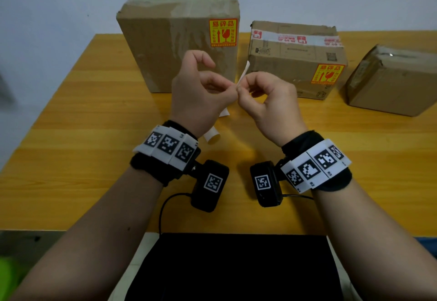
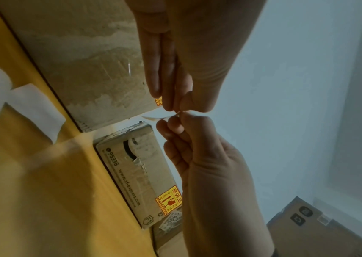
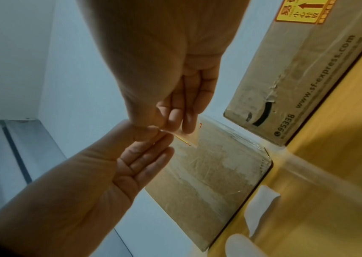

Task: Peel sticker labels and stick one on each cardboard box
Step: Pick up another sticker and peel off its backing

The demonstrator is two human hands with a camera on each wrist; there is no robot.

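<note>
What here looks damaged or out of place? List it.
The tall box is scuffed, its facing torn pale and its top tape wrinkled. Curled white backing scraps lie loose on the table under the left hand. Nothing else stands out.

Open tabletop [image 1: 78,121] on the near and left side, room to move there. Straight ahead the tall box [image 1: 175,47] blocks the way, with the middle box [image 1: 290,64] just right of it and only a narrow gap between. Third box [image 1: 392,83] closes the right, backing scraps [image 1: 211,135] lie under the wrists.
</note>
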